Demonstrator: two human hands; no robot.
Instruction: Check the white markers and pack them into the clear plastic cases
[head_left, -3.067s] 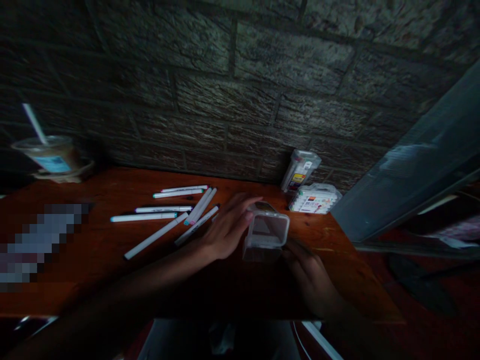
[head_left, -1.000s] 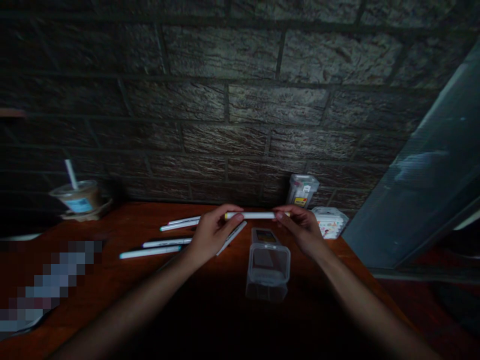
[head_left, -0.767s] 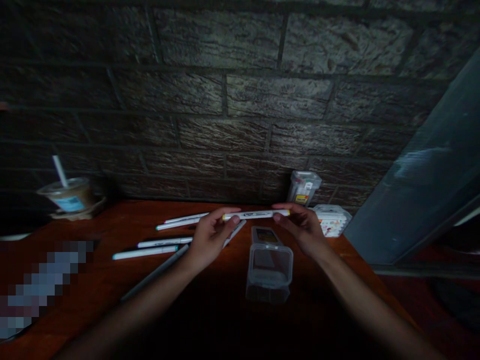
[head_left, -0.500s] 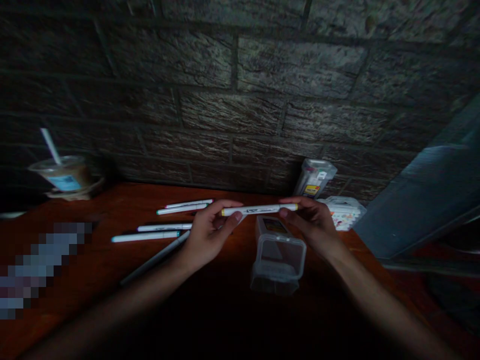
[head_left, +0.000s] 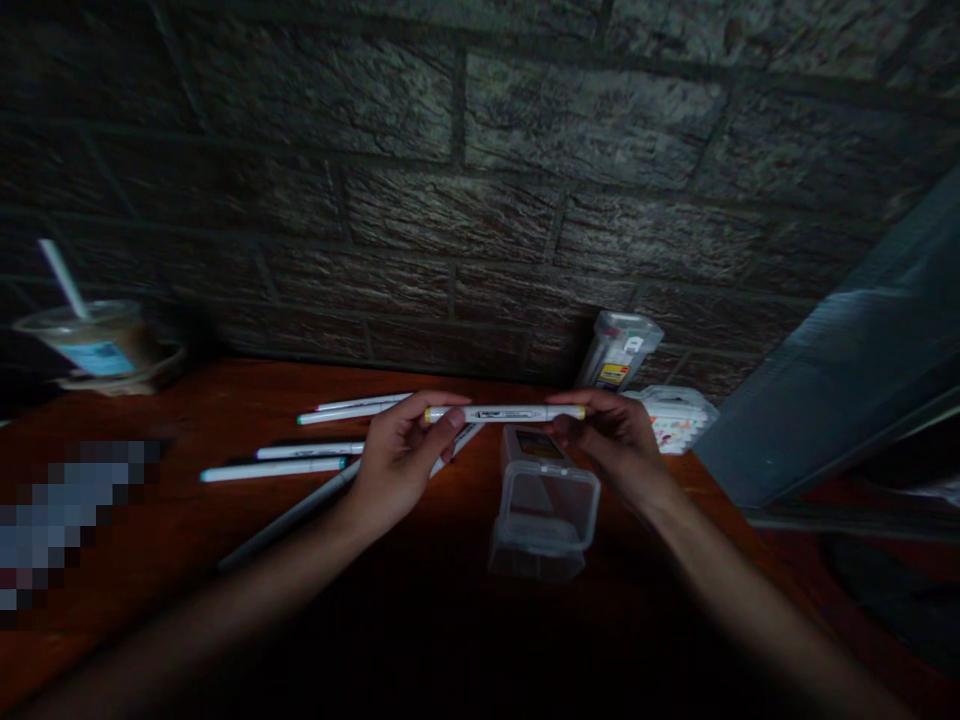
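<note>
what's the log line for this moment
left hand: pinches yellow-ended marker | right hand: pinches other end | clear case: on table

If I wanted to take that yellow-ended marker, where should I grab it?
Probably pinch the yellow-ended marker by its printed middle, coming from above: the left hand and right hand grip near its ends, leaving that slim, roughly level stretch of barrel bare between them.

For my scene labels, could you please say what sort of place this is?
Possibly a dim café corner: a wooden table beside a block wall, and a drink cup with a straw.
</note>
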